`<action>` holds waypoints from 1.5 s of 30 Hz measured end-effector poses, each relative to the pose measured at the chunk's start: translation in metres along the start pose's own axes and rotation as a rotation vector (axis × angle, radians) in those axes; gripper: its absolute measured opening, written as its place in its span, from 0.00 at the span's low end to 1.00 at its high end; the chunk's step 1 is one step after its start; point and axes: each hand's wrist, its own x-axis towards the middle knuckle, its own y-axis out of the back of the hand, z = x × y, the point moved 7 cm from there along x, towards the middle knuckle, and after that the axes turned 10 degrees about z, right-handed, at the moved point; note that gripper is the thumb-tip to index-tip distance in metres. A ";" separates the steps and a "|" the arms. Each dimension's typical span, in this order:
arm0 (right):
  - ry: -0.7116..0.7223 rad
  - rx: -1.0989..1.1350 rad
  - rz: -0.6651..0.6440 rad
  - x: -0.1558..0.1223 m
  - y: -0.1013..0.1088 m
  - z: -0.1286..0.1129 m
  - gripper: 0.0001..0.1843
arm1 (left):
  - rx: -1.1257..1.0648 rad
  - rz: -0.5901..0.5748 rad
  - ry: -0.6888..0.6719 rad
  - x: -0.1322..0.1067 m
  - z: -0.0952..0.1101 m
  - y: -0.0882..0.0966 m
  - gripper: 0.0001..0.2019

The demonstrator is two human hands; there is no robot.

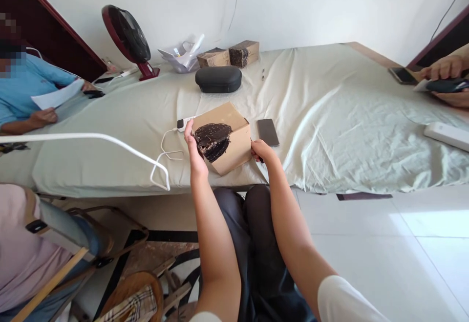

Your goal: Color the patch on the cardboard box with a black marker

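Observation:
A brown cardboard box (240, 142) sits tilted near the table's front edge. Dense black scribbling (217, 141) covers much of its left-facing side. My left hand (196, 155) holds the box from the left, palm and fingers along that side. At the right side of the box, my right hand (264, 151) is closed, fingers curled around a black pen (261, 160), of which only small dark parts show. A dark phone (268, 132) lies just beyond my right hand. Behind the box's left corner is a small white device (185, 123) with a cable.
A black hard case (218, 79), two more cardboard boxes (244, 53), a plastic basket (185, 55) and a fan (128, 33) stand behind. A white cable (110, 138) hangs across the left. People sit left and right; one hand (447, 70) at right holds a dark object.

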 end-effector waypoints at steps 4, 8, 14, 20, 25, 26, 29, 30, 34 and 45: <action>-0.102 0.001 -0.135 -0.020 0.017 -0.004 0.35 | 0.010 -0.192 -0.083 -0.011 0.013 0.001 0.47; -0.152 0.196 -0.174 -0.025 0.032 -0.011 0.26 | 0.138 -0.276 -0.077 -0.017 0.012 0.011 0.64; -0.185 0.323 -0.179 -0.020 0.035 -0.003 0.14 | 0.324 -0.255 -0.077 -0.018 0.001 0.021 0.68; -0.103 0.513 -0.166 -0.021 0.041 -0.010 0.16 | 0.360 -0.227 -0.147 -0.017 0.003 0.019 0.70; 0.371 0.723 0.046 -0.050 0.070 -0.075 0.25 | 0.352 -0.225 -0.204 -0.019 0.013 0.016 0.73; 0.518 0.737 0.096 -0.065 0.076 -0.093 0.25 | 0.354 -0.232 -0.233 -0.020 0.018 0.015 0.74; 0.782 0.642 0.261 -0.110 0.078 -0.132 0.23 | 0.377 -0.258 -0.325 -0.023 0.033 0.012 0.74; 0.822 0.599 0.298 -0.122 0.074 -0.140 0.21 | 0.385 -0.265 -0.349 -0.024 0.036 0.012 0.73; 0.876 0.530 0.282 -0.144 0.046 -0.153 0.09 | 0.410 -0.289 -0.396 -0.026 0.042 0.010 0.71; 0.896 0.462 0.154 -0.150 0.008 -0.153 0.07 | 0.530 -0.079 -0.477 -0.026 0.053 0.012 0.73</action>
